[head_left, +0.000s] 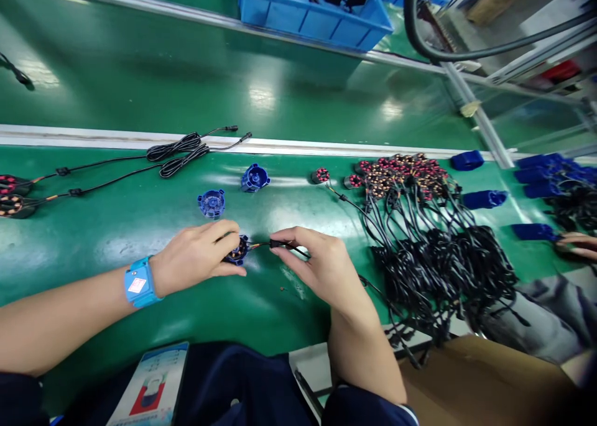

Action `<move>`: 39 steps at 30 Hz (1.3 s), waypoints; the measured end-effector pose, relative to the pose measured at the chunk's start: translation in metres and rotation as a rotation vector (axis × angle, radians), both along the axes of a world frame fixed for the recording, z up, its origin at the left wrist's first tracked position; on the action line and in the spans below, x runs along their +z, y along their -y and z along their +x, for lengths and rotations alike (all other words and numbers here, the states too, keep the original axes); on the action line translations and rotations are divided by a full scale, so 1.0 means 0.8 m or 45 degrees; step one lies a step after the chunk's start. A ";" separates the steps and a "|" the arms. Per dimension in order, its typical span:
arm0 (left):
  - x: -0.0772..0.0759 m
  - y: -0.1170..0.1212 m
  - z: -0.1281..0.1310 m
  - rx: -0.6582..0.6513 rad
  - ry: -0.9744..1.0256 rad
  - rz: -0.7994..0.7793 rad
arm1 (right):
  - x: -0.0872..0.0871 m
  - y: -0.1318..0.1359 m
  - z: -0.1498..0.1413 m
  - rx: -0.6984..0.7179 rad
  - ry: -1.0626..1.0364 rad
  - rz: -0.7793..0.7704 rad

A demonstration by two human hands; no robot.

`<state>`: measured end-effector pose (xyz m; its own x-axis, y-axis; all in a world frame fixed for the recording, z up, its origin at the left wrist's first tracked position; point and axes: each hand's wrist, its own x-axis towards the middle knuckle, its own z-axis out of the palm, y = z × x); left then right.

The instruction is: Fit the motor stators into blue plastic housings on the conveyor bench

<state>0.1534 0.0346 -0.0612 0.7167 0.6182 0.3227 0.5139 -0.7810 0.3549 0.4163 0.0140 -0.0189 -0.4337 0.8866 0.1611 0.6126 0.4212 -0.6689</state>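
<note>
My left hand (198, 252), with a blue band on its wrist, is closed around a small blue round housing (241, 259). Inside it sits a core with copper windings, like a motor stator, partly hidden by the fingers. From there a short lead runs right to a black cable (291, 247). Thumb and forefinger of my right hand (314, 258) pinch that cable at its thick black sleeve (274, 244). Just beyond my left hand lie two blue round housings, one nearer (211, 203) and another farther right (255, 178), both with their hollow side up.
Many wound stators (405, 177) with bundled black cables (443, 270) are heaped at right. Two cabled stators (13, 196) lie at far left. A blue bin (312, 15) stands on the raised ledge. Another person's hand (578, 244) touches a blue part (534, 231).
</note>
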 end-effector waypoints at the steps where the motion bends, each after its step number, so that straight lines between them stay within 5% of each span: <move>1: -0.002 -0.001 0.000 -0.019 0.021 0.004 | -0.003 -0.001 -0.003 -0.013 -0.006 0.026; 7: -0.004 -0.006 -0.001 -0.212 0.032 -0.082 | -0.013 -0.002 -0.015 -0.086 -0.055 0.092; 17: 0.010 -0.007 0.002 0.155 -0.186 0.012 | -0.032 0.010 -0.040 -0.098 -0.006 0.340; 22: 0.016 -0.010 0.003 0.184 -0.258 0.018 | -0.050 0.015 -0.063 -0.106 -0.016 0.469; 32: 0.020 -0.012 0.004 0.167 -0.274 -0.045 | -0.027 0.029 -0.072 0.105 0.647 0.886; 39: 0.020 -0.011 0.004 0.190 -0.206 -0.049 | -0.026 0.035 -0.090 0.133 0.948 0.973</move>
